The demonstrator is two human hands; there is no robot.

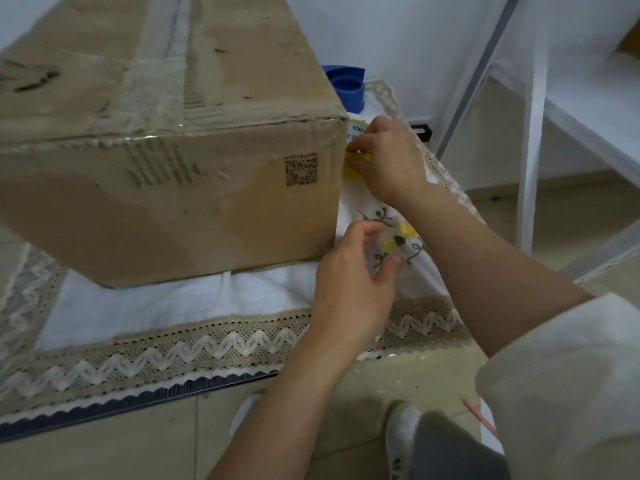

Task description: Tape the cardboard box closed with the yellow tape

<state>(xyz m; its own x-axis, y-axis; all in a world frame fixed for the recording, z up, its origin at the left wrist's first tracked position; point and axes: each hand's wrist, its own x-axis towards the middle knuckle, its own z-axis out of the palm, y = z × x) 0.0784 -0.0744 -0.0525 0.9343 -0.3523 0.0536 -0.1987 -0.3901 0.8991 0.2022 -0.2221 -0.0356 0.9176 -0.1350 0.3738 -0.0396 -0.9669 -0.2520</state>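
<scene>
A large worn cardboard box [166, 140] stands on a table covered by a white cloth [173, 303]. Old clear tape runs over its top seam, and a QR code is printed on its near side. At the box's right corner my right hand [388, 157] grips the yellow tape roll [355, 166], mostly hidden behind my fingers. Lower down, my left hand [353, 282] hovers beside the box's bottom right corner with its fingers loosely curled. A faint clear strip seems to lie between its fingertips; I cannot tell whether it holds it.
A blue container [346, 86] stands behind the box's right side. The cloth has a lace zigzag border [207, 344] along the table's front edge. A white metal frame [530, 133] rises at the right. My shoes show on the tiled floor [138, 441] below.
</scene>
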